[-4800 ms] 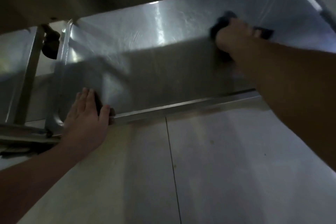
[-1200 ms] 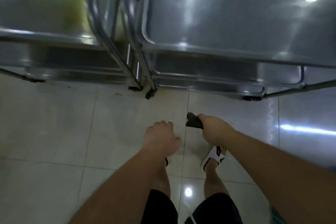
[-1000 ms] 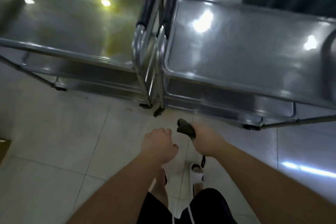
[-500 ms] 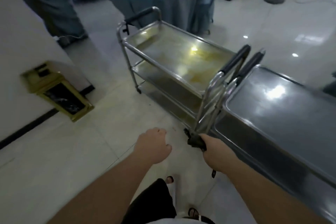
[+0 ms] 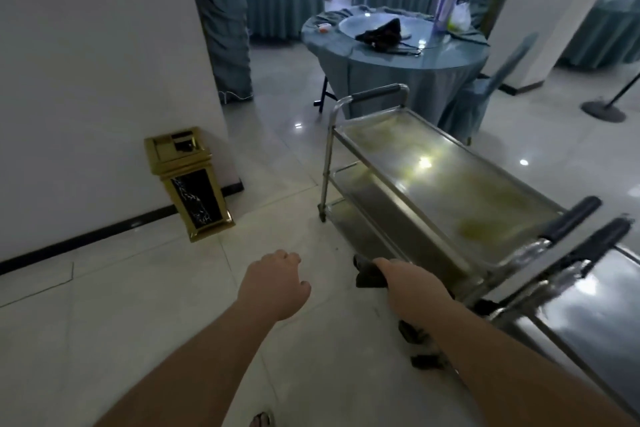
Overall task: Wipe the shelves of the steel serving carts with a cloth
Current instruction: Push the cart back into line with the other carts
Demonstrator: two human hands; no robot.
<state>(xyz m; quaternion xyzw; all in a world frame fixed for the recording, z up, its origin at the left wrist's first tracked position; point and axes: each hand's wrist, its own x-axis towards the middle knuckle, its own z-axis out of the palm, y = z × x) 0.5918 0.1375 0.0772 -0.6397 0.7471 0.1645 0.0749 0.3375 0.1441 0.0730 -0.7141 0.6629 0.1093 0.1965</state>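
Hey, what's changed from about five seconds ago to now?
The right hand has lifted the dark cloth off the low steel shelf it was wiping, and the left hand has let go of that shelf's edge. The person now stands over the cart with the yellow-stained top shelf. The right hand's grip on the cloth is unchanged.

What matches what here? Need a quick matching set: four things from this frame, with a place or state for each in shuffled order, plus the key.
Things:
1. cloth
2. left hand
3. gold bin
4. top shelf of the far cart

Places/states:
A. stands on the floor against the white wall
B. gripped in the right hand
C. yellowish smears under glare
D. loosely curled, holding nothing

Pairs: 1-B, 2-D, 3-A, 4-C
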